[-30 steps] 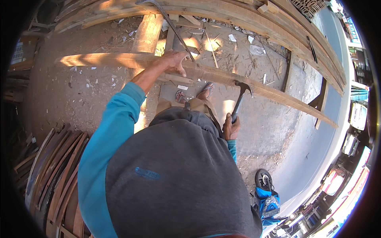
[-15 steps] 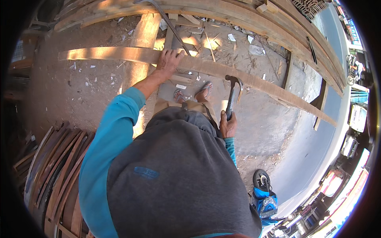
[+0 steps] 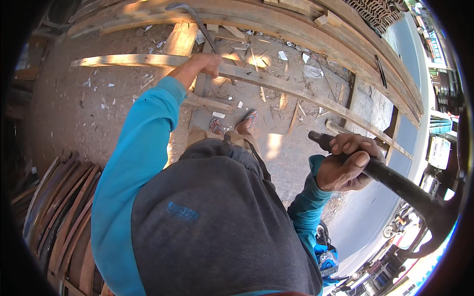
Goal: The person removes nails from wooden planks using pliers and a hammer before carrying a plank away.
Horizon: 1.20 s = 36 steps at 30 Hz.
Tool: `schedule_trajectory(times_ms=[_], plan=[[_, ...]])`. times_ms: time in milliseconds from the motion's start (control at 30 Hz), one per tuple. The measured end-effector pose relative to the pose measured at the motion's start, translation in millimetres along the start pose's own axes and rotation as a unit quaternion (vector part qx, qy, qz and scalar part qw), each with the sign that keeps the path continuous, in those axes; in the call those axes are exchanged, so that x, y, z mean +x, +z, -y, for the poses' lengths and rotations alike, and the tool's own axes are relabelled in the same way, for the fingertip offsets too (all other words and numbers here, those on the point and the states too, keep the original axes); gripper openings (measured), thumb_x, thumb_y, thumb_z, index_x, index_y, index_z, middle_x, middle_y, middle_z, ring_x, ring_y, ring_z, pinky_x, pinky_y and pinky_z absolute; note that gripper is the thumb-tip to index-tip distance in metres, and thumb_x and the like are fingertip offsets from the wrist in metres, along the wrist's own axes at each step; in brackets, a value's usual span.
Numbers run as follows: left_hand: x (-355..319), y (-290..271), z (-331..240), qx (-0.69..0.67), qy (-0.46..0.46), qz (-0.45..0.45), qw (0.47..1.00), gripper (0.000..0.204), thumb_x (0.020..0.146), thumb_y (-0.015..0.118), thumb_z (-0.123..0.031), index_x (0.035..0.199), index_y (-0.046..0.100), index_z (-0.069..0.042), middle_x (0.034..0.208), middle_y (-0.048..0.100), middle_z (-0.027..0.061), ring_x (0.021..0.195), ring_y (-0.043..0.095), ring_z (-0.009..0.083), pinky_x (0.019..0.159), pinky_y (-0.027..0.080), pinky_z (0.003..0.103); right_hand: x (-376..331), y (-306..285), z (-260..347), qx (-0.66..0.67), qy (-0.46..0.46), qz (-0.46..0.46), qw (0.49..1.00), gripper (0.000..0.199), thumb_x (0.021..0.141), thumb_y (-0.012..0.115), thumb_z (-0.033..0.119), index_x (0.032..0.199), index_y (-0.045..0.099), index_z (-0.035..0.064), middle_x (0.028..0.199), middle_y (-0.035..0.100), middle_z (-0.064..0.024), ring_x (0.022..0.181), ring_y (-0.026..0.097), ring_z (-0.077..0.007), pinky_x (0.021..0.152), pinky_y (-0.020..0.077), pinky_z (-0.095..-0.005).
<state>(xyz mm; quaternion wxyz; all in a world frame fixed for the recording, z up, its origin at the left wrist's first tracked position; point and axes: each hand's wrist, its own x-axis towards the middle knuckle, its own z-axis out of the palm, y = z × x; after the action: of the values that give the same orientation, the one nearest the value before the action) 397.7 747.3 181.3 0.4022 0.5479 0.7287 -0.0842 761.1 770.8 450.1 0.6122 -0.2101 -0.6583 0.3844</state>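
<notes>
Looks like an outdoor roadside woodworking yard, judging by the long plank [image 3: 306, 92] spanning a dirt floor [image 3: 113, 128] strewn with wood offcuts [image 3: 210, 102] and pale scraps [image 3: 282, 55]. Has stacked beams [image 3: 237, 17] beyond that plank, a bent metal bar [image 3: 206, 35] reaching from them toward it, and a row of curved wooden pieces [image 3: 69, 217] on its near side, leftward. Opens past the plank's right end onto a paved road [image 3: 363, 217] lined with vehicles [image 3: 438, 152].

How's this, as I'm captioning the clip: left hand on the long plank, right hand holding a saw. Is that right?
The tool is wrong: the head view shows the right hand holding a hammer. The left hand is on the long plank.
</notes>
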Motion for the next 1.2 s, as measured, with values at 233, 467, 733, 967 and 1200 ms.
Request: schedule_trajectory(times_ms=[233, 467, 733, 967, 1200], plan=[[4.3, -8.3, 1.3, -0.017, 0.043, -0.017, 0.999, 0.053, 0.067, 0.077, -0.019, 0.118, 0.068, -0.006, 0.109, 0.072, 0.0181, 0.103, 0.068, 0.0340, 0.087, 0.054, 0.046, -132.9, 2.0, -143.0, -0.176, 0.226, 0.122, 0.950, 0.028, 0.101, 0.058, 0.030, 0.097, 0.053, 0.0029, 0.076, 0.060, -0.0139, 0.061, 0.057, -0.0220, 0.058, 0.0485, -0.0367], [11.9, 16.7, 23.2, 0.004, 0.041, -0.067, 0.997, 0.046, 0.067, 0.077, -0.020, 0.109, 0.070, -0.005, 0.105, 0.071, 0.0202, 0.101, 0.068, 0.0362, 0.087, 0.054, 0.046, -104.4, -1.0, -129.1, -0.227, 0.404, 0.210, 0.861, 0.039, 0.100, 0.062, 0.036, 0.094, 0.057, -0.0026, 0.069, 0.055, -0.0093, 0.064, 0.056, -0.0183, 0.059, 0.0432, -0.0339], [8.5, 11.4, 21.0, -0.031, 0.079, -0.051, 0.995, 0.041, 0.065, 0.076, -0.023, 0.097, 0.070, 0.003, 0.095, 0.072, 0.0217, 0.092, 0.070, 0.0362, 0.077, 0.055, 0.045, 37.7, 36.7, -41.0, 0.069, -0.095, -0.094, 0.989, 0.035, 0.103, 0.056, 0.040, 0.100, 0.046, 0.0067, 0.071, 0.048, -0.0054, 0.054, 0.049, -0.0149, 0.047, 0.0448, -0.0293], [4.5, 5.2, 3.0, -0.024, 0.064, -0.047, 0.997, 0.044, 0.065, 0.076, -0.020, 0.103, 0.069, 0.002, 0.097, 0.072, 0.0220, 0.093, 0.070, 0.0357, 0.077, 0.055, 0.045, -182.3, 0.2, -163.9, -0.308, 0.332, 0.328, 0.829, 0.041, 0.097, 0.063, 0.035, 0.105, 0.056, -0.0045, 0.079, 0.064, -0.0263, 0.075, 0.066, -0.0421, 0.072, 0.0508, -0.0490], [10.5, 12.5, 18.2, -0.027, 0.052, -0.030, 0.998, 0.050, 0.067, 0.080, -0.021, 0.112, 0.069, -0.004, 0.102, 0.072, 0.0195, 0.097, 0.069, 0.0371, 0.079, 0.055, 0.045, -161.9, -22.0, -134.8, -0.248, 0.357, 0.242, 0.867, 0.041, 0.099, 0.063, 0.037, 0.084, 0.052, 0.0012, 0.064, 0.047, -0.0043, 0.058, 0.044, -0.0153, 0.052, 0.0359, -0.0352]])
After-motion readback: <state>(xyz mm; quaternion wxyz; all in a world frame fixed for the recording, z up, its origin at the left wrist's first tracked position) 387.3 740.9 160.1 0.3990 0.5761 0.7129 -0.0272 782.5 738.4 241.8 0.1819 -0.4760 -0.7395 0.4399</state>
